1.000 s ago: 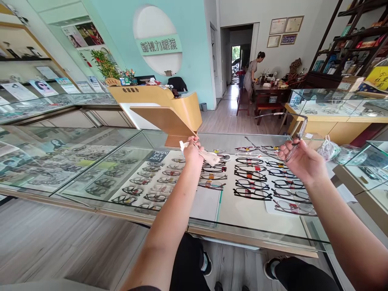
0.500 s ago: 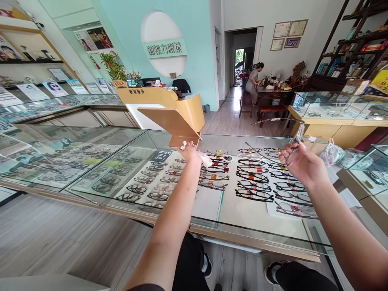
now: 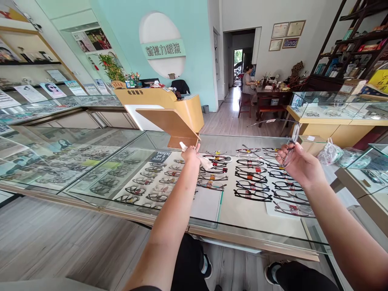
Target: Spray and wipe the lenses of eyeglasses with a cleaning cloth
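Observation:
My left hand (image 3: 190,155) is closed around a crumpled white cloth (image 3: 206,162), which sticks out at both sides of the fist. It is over the glass counter, beside the foot of a tilted brown board (image 3: 169,123). Raised above the right part of the counter, my right hand (image 3: 304,163) grips a pair of eyeglasses (image 3: 295,132) by the lens end. One thin temple of the eyeglasses points left and carries a small tag. Fingers hide part of the frame.
Rows of eyeglasses (image 3: 253,185) lie in the glass display counter (image 3: 254,226). Plastic bags (image 3: 330,152) are at the right, near another glass case (image 3: 371,173). Farther back, a person (image 3: 248,85) sits at a dark table (image 3: 274,95). A yellow reception desk (image 3: 189,109) stands behind the counter.
My right hand has shifted slightly left with the eyeglasses. My left hand has turned a little with the cloth in it. The person at the back has moved left and sat down.

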`<control>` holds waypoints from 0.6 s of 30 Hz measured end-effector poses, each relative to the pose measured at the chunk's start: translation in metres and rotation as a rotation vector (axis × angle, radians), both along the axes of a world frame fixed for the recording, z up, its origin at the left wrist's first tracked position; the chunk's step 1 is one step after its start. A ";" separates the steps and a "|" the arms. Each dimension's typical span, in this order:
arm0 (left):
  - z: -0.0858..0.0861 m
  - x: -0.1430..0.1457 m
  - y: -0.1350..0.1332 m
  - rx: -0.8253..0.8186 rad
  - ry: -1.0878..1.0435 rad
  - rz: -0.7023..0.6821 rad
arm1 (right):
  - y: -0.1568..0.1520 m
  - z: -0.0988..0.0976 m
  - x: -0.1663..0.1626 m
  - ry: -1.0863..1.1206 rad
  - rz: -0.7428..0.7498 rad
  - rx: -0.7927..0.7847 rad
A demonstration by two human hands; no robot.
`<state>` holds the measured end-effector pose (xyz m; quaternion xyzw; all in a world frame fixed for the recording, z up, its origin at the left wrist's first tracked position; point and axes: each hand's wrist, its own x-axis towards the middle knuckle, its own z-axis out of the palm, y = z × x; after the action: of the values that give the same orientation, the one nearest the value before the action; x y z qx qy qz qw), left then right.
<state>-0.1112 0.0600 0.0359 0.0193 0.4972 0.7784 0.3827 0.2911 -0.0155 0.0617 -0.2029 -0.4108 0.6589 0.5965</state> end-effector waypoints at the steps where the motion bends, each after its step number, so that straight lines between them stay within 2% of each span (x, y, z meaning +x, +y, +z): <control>1: 0.003 0.002 -0.003 0.019 0.019 0.004 | -0.001 0.001 0.000 0.005 -0.003 -0.002; 5: 0.017 0.012 -0.014 0.139 0.137 0.001 | -0.002 0.004 0.001 -0.021 -0.032 0.029; 9: 0.026 0.032 -0.024 0.218 0.218 -0.086 | -0.004 0.008 0.001 -0.020 -0.078 0.057; 11: 0.027 0.046 -0.030 0.258 0.256 -0.191 | -0.006 0.011 0.000 -0.010 -0.100 0.076; 15: 0.024 0.077 -0.050 0.407 0.408 -0.542 | -0.013 0.016 -0.004 -0.035 -0.118 0.130; 18: 0.021 0.097 -0.066 0.465 0.443 -0.725 | -0.017 0.017 -0.010 -0.076 -0.142 0.183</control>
<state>-0.0144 -0.0063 0.0566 0.4418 0.3407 0.6627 0.4996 0.2813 -0.0328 0.0787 -0.2009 -0.4761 0.5668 0.6416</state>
